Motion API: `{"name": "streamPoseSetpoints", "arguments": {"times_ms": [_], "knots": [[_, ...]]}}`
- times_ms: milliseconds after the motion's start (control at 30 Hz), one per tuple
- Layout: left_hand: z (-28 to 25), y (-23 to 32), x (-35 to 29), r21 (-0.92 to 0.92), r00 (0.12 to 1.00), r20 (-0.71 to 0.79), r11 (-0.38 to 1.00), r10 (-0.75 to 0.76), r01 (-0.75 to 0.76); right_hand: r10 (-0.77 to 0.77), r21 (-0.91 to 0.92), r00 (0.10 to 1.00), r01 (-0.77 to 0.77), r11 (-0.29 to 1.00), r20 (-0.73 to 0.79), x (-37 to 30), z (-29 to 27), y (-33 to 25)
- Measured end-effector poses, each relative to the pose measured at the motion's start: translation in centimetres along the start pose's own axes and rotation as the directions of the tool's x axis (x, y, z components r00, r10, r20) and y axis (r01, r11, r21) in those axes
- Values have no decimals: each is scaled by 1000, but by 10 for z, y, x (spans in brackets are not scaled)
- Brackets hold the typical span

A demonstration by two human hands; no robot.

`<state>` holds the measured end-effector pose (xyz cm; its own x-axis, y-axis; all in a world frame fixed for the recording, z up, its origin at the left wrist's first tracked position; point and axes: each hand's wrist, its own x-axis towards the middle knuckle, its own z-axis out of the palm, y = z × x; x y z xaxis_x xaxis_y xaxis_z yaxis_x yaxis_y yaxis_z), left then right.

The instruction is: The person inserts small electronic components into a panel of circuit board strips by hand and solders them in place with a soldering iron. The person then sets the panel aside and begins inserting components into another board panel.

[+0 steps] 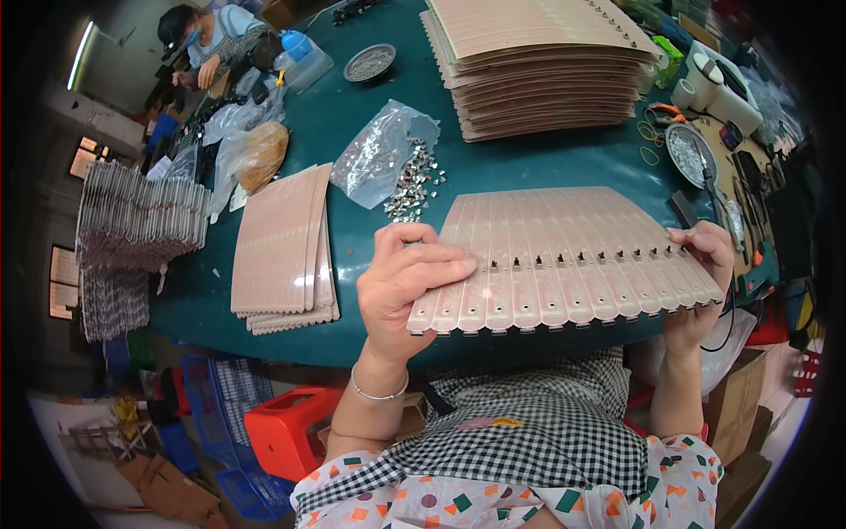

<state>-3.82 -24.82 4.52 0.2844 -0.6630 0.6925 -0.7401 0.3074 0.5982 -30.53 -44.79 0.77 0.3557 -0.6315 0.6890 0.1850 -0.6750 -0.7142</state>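
Between my two hands is a pinkish-beige ribbed sheet (551, 231) with a scalloped near edge, raised at an angle above the green table. Across it runs a row of small dark clips (560, 261), with a line of small holes nearer the edge. My left hand (397, 286) grips the left side, fingers on top near the first clip. At the right edge, my right hand (705, 256) pinches the sheet, its thumb partly hidden. Beyond my left hand lies a heap of small metal pieces (412, 189) spilling from a clear plastic bag (374, 154).
A tall stack of similar sheets (546, 93) stands at the back; a smaller pile (278, 242) lies left. Far left are stacked grey bundles (137, 220). Metal dishes (370, 63) hold small parts. Tools (749, 189) lie right. A co-worker (216, 40) sits across. A red stool (286, 432) stands below.
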Motion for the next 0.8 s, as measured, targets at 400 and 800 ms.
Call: {"name": "streamPoseSetpoints", "arguments": {"times_ms": [400,800], "knots": [[-18,14,-29,220,985,-136,972,108,-76,76,86,995,-81,993,62,-11,-3,6],[-13,47,30,37,918,-385,996,93,-85,-159,-271,987,148,951,-21,38,-15,-2]]}}
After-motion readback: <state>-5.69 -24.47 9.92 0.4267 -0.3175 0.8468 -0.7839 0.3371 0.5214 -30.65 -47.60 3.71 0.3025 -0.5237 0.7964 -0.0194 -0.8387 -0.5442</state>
